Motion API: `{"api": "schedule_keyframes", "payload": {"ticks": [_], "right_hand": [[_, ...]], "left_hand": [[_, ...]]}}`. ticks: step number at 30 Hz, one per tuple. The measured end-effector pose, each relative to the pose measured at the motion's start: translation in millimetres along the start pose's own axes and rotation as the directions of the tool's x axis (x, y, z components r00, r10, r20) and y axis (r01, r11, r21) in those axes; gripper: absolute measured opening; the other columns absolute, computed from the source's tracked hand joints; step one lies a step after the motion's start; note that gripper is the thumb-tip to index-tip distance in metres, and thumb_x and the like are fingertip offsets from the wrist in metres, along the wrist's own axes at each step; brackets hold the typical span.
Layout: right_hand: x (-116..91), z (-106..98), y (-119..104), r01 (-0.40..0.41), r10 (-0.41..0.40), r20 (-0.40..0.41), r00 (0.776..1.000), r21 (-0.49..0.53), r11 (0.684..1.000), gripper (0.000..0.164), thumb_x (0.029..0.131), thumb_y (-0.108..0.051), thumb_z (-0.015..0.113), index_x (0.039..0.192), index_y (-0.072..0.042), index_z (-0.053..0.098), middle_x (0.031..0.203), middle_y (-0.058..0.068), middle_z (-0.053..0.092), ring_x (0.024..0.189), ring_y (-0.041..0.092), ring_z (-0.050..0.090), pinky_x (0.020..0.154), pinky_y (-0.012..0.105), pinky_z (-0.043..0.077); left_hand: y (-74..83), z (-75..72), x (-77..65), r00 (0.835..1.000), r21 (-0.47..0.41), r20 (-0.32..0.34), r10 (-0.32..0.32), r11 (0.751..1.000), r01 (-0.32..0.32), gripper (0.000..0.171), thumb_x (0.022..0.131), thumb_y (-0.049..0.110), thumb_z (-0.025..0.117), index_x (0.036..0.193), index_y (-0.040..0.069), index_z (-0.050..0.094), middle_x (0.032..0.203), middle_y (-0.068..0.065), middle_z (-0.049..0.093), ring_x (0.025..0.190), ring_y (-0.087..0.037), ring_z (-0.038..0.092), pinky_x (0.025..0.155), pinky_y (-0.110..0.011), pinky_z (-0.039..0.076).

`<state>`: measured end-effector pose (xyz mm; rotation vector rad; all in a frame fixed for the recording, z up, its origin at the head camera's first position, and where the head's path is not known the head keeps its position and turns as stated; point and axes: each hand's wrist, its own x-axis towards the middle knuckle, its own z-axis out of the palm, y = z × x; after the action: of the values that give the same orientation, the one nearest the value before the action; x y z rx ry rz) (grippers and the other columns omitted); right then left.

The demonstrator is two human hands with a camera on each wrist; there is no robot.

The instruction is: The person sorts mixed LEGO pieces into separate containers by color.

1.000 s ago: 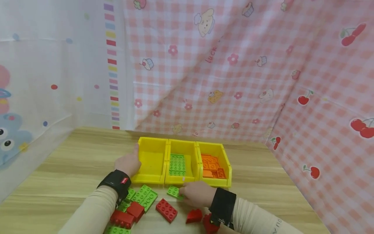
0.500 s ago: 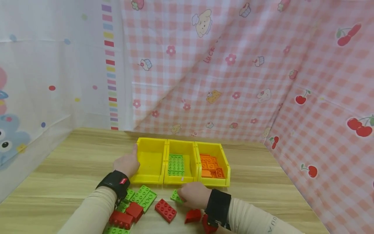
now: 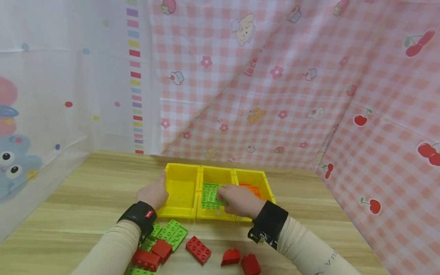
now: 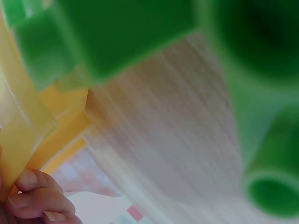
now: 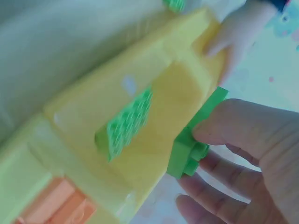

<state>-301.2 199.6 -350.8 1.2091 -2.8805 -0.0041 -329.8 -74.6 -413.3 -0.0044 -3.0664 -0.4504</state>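
Note:
My right hand pinches a green toy building brick between thumb and fingers, over the middle yellow bin. Beneath it in that bin lies a studded green brick, its top seen clearly in the right wrist view. My left hand grips the outer side wall of the left yellow bin, curled fingers against the wall in the left wrist view. The left bin holds no bricks. Orange bricks lie in the right yellow bin, partly hidden behind my right hand.
In front of the bins lie several green bricks and red bricks, piled near my left forearm. More to the right are a red eight-stud brick, a red sloped brick and another red brick. Patterned cloth hangs behind the table.
My right hand has picked up the green brick from the table in front of the bins and carried it forward over the middle bin. The left hand stays at the left bin's wall.

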Motion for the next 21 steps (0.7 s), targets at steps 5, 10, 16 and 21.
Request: {"api": "schedule_keyframes", "payload": {"ticks": [5, 10, 16, 21], "right_hand": [[26, 4, 21, -0.038, 0.038, 0.005, 0.999, -0.030, 0.999, 0.022, 0.076, -0.009, 0.074, 0.092, -0.013, 0.058, 0.085, -0.003, 0.053, 0.071, 0.012, 0.049, 0.061, 0.026, 0.043], [54, 17, 36, -0.066, 0.067, 0.008, 0.998, -0.080, 0.995, 0.018, 0.079, -0.005, 0.070, 0.092, -0.011, 0.059, 0.083, -0.002, 0.053, 0.071, 0.014, 0.051, 0.063, 0.029, 0.044], [86, 23, 41, -0.103, 0.109, 0.034, 0.993, -0.149, 0.984, 0.013, 0.083, -0.001, 0.065, 0.091, -0.011, 0.060, 0.082, 0.000, 0.052, 0.066, 0.015, 0.047, 0.061, 0.029, 0.042], [104, 25, 39, -0.104, 0.118, 0.095, 0.988, -0.146, 0.984, 0.013, 0.085, 0.001, 0.062, 0.088, -0.012, 0.058, 0.078, -0.001, 0.052, 0.066, 0.015, 0.045, 0.062, 0.028, 0.040]], "left_hand": [[3.2, -5.1, -2.6, 1.000, -0.014, -0.001, -0.017, 1.000, 0.017, 0.070, 0.089, 0.014, 0.050, 0.149, 0.004, 0.015, 0.057, -0.009, 0.050, 0.053, -0.025, 0.051, 0.050, -0.041, 0.042], [8.1, -5.4, -4.5, 1.000, -0.023, -0.024, -0.006, 1.000, 0.005, 0.068, 0.088, 0.013, 0.050, 0.148, 0.004, 0.019, 0.057, -0.009, 0.048, 0.053, -0.025, 0.050, 0.050, -0.041, 0.042], [6.7, -2.2, -5.6, 0.999, -0.031, -0.041, -0.012, 0.999, 0.011, 0.067, 0.088, 0.012, 0.051, 0.148, 0.005, 0.022, 0.057, -0.007, 0.047, 0.051, -0.023, 0.048, 0.049, -0.039, 0.041], [-0.5, -2.9, -4.2, 0.999, -0.011, -0.044, -0.002, 1.000, 0.001, 0.068, 0.089, 0.014, 0.052, 0.148, 0.005, 0.020, 0.056, -0.006, 0.047, 0.050, -0.022, 0.047, 0.048, -0.038, 0.040]]}}
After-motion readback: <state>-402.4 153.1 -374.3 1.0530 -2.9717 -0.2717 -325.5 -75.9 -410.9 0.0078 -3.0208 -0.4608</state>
